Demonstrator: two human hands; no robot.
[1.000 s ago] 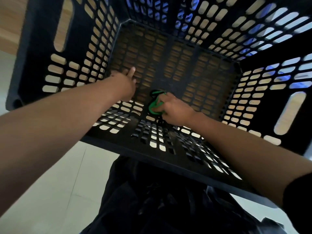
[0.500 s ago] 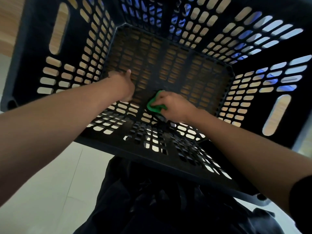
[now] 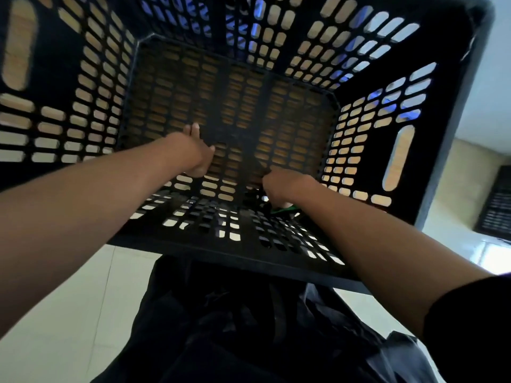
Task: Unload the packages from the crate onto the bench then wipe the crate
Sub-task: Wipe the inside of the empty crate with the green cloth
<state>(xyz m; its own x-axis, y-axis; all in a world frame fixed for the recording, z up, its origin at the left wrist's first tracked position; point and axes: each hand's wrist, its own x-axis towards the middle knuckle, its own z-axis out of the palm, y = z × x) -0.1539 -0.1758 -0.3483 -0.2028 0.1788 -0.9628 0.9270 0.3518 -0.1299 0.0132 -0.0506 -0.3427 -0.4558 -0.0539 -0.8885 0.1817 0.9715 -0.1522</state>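
both hands inside black crate [image 3: 453, 111]; right hand [image 3: 284, 186] grips green cloth [image 3: 284, 209].

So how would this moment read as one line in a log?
stage: wiping | crate: no packages inside | left hand: on crate floor | right hand: holds green cloth at near wall

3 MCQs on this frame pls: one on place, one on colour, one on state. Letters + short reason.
1. Where is the right hand?
A. inside the crate, low on its near wall
B. on the floor
C. outside the crate's far wall

2. What colour is the cloth showing under the right hand?
A. red
B. green
C. white

3. How does the left hand lie?
A. fist round a package
B. fingers extended against the crate bottom
C. hanging outside the crate

Answers:
1 A, the hand sits against the near slotted wall.
2 B, a green edge peeks out below the hand.
3 B, fingertips reach onto the bottom grid, no grip on anything.
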